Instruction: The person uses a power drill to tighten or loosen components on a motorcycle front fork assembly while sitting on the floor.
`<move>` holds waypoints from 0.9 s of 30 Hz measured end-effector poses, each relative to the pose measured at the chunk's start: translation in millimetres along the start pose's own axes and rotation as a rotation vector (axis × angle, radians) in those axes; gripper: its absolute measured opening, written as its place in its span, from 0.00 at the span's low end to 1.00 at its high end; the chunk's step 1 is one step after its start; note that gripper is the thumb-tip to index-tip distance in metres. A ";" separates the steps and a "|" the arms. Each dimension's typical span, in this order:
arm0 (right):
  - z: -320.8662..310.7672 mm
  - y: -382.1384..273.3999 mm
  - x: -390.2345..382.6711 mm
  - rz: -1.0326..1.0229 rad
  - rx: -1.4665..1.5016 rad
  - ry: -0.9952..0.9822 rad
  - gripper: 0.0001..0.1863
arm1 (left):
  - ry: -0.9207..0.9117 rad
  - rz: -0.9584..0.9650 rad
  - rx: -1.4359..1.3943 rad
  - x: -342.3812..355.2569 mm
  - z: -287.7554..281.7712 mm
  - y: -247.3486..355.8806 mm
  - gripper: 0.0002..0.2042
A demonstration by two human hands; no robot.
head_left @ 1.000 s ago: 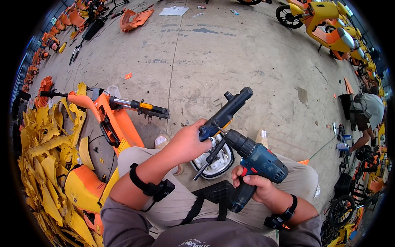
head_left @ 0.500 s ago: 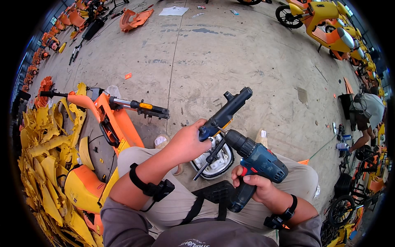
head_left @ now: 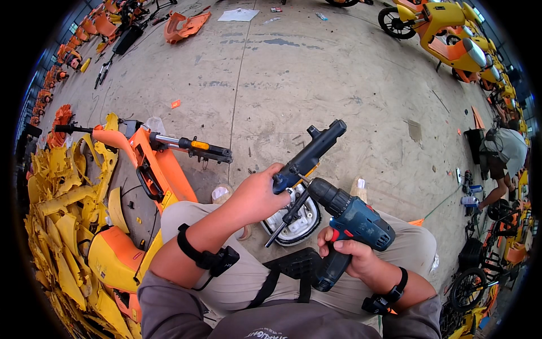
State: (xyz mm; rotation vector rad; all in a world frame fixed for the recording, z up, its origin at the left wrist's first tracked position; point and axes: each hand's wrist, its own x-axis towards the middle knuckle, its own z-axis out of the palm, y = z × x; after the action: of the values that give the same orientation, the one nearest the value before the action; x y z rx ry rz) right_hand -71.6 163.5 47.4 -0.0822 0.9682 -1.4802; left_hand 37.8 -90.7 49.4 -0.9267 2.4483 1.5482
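My left hand [head_left: 261,195] is closed around a long black fork leg [head_left: 319,148] with an orange strip on its side, tilted up to the right. In my right hand [head_left: 355,254] is a blue and black cordless drill [head_left: 361,223], gripped by its handle. The drill's bit points up and left and meets the fork leg close to my left fingers; the exact contact is hard to make out. Below them, a rod with a black sleeve [head_left: 292,213] slants across a white plastic shell with a black rim [head_left: 307,223], which lies on the floor between my legs.
A partly stripped orange and yellow scooter [head_left: 169,169] lies at my left, beside a heap of yellow panels [head_left: 68,209]. An orange panel [head_left: 185,27] is on the concrete floor ahead. Yellow scooters [head_left: 446,39] line the right, where another person [head_left: 505,147] bends down.
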 end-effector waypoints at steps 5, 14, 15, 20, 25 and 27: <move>-0.6 0.4 0.1 0.006 0.007 -0.013 0.16 | 0.015 0.024 -0.006 -0.3 1.1 -2.1 0.24; -1.2 0.9 0.3 0.002 0.002 -0.006 0.16 | -0.024 -0.038 0.004 -1.1 -2.5 4.3 0.25; -0.6 0.6 0.3 0.000 0.001 -0.008 0.16 | -0.025 -0.038 -0.003 -1.4 -2.7 4.6 0.25; -0.8 0.4 0.5 0.000 0.003 -0.019 0.15 | -0.028 -0.039 -0.006 -1.1 -2.5 4.5 0.25; 0.1 0.5 0.1 0.005 0.002 0.000 0.15 | -0.029 -0.044 -0.009 -1.6 -2.5 3.7 0.24; -1.4 1.3 0.4 -0.001 -0.003 -0.007 0.15 | -0.019 -0.025 -0.020 -1.4 -1.6 2.7 0.24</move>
State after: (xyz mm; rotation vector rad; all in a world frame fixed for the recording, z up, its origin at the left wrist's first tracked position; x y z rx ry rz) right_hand -71.5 164.0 45.6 -0.0899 0.9648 -1.4785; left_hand 37.9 -90.7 52.9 -0.9376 2.4029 1.5693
